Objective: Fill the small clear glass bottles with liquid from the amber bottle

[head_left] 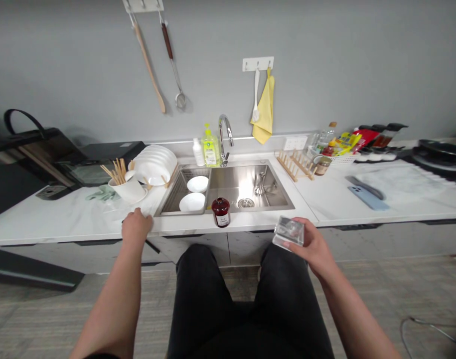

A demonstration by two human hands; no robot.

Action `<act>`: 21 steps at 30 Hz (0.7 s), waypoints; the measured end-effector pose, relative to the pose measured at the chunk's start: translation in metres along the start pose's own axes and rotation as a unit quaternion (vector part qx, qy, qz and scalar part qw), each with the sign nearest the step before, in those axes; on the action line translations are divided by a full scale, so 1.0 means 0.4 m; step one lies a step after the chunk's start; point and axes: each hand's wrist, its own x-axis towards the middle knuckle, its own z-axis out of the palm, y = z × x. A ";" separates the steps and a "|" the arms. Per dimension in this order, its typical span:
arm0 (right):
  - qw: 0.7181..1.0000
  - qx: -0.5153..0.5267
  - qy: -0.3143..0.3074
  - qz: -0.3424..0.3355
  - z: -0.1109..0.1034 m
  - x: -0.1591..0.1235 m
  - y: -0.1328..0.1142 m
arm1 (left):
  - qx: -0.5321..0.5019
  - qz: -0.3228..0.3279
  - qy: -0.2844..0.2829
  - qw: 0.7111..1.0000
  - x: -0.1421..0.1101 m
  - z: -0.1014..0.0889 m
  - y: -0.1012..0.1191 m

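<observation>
My right hand [313, 247] grips a small clear square glass container [288, 233] above the counter's front edge, to the right of my knees. My left hand [136, 227] rests on that edge of the white marble counter [74, 217], holding nothing visible, close to the sink's front left corner. Between my hands, a dark red jar with a black lid [221, 212] stands just in front of the stainless steel sink [250, 187]. Two white bowls [192, 202] lie on a wire rack in the sink's left side.
A cup of wooden chopsticks [125, 187] and stacked white plates [155, 164] stand left of the sink. A green soap bottle [210, 149] and faucet [224, 139] stand behind it. To the right are a wooden plate rack [297, 166] and a blue phone [368, 198].
</observation>
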 end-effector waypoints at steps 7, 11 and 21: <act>0.997 0.011 -0.071 -0.010 0.065 -0.042 -0.024 | 0.024 -0.031 0.016 0.999 -0.041 -0.021 0.027; 0.995 -0.015 -0.089 -0.030 0.102 -0.064 -0.029 | -0.185 -0.005 0.066 0.980 -0.186 -0.049 0.149; 0.985 -0.095 -0.128 -0.072 0.195 -0.132 -0.082 | -0.341 0.296 -0.207 0.868 -0.484 -0.252 0.541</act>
